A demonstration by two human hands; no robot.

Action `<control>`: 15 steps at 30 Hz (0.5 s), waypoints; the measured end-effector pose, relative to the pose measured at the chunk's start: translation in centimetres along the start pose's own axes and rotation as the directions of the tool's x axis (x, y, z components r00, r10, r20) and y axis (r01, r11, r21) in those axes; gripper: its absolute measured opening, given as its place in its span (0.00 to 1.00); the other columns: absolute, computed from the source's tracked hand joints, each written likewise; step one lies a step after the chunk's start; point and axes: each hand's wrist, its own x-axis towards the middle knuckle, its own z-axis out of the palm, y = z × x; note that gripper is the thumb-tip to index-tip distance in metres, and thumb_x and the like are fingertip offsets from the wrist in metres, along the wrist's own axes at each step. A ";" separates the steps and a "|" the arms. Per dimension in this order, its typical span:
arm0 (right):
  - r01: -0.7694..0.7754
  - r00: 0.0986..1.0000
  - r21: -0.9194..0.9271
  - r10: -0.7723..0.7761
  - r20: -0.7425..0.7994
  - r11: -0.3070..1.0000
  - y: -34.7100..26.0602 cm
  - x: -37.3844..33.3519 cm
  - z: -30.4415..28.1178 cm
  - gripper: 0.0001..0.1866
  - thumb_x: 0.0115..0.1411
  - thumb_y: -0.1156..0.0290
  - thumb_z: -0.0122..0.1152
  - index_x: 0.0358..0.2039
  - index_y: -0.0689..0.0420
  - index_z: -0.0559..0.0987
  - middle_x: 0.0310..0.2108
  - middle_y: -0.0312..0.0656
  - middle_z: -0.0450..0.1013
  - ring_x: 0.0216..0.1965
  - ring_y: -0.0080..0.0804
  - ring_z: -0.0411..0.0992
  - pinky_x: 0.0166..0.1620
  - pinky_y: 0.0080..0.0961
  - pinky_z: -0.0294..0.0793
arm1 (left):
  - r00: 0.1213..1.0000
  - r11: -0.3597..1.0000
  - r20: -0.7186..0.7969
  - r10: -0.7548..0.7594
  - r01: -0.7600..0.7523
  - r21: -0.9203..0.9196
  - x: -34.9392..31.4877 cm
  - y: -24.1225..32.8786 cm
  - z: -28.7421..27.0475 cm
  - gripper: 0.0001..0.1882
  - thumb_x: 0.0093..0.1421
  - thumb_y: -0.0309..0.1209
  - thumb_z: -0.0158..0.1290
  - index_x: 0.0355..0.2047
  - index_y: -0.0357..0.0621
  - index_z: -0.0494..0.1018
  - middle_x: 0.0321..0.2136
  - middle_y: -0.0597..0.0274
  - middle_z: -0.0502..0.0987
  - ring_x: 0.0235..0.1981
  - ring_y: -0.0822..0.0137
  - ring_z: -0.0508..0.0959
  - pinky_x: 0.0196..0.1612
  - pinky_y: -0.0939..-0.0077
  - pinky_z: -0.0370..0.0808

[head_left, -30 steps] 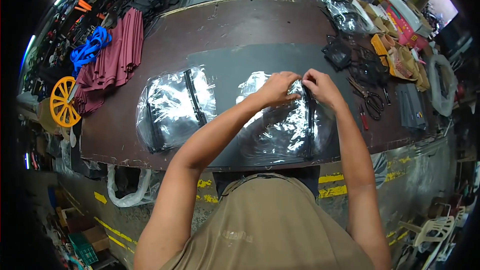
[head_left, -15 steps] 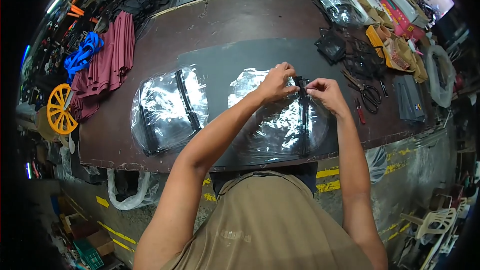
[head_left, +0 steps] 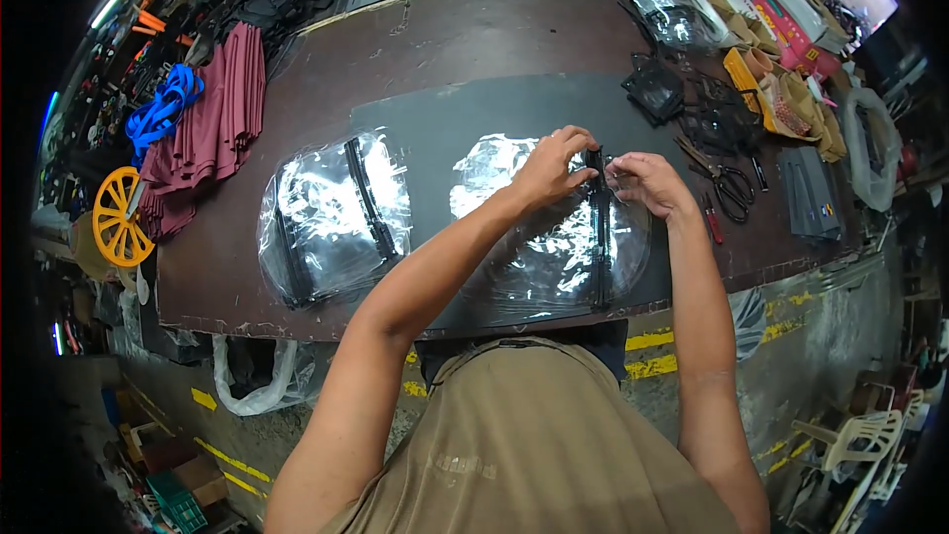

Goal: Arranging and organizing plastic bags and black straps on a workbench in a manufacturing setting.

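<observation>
A clear plastic sheet [head_left: 539, 262] with rounded edges lies before me, a black zipper [head_left: 601, 247] running down its right part. My left hand [head_left: 556, 166] reaches over the plastic, and its thumb and fingers close on the zipper's far end. Just right of that end is my right hand [head_left: 650, 184], its fingers bent and drawn together at the zipper. Whatever small thing lies between those fingertips is too small to make out. Left of my left forearm lies a stack of similar clear plastic pieces [head_left: 331, 227] with black zippers.
A dark grey mat [head_left: 435, 119] covers part of the brown table [head_left: 326, 69]. Black-handled scissors [head_left: 732, 193] and a red tool [head_left: 712, 221] lie to the right, near grey sheets [head_left: 811, 193]. Maroon fabric [head_left: 227, 99], blue strap [head_left: 166, 104] and a yellow wheel [head_left: 123, 216] are at the left.
My right hand has turned slightly and shifted a little lower, its fingers less tightly pinched. The left hand stays at the zipper's far end with a slight finger shift.
</observation>
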 end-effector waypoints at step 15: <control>0.096 0.976 -0.360 -0.158 -0.149 0.928 2.3 1.3 1.2 0.12 0.75 0.64 0.56 0.37 0.59 0.78 0.25 0.37 0.76 0.19 0.20 0.71 0.21 0.19 0.69 | 0.990 0.998 0.136 0.027 -0.018 -0.062 -1.4 -0.1 -1.0 0.16 0.58 0.24 0.65 0.45 0.42 0.75 0.37 0.52 0.82 0.43 0.46 0.82 0.50 0.54 0.77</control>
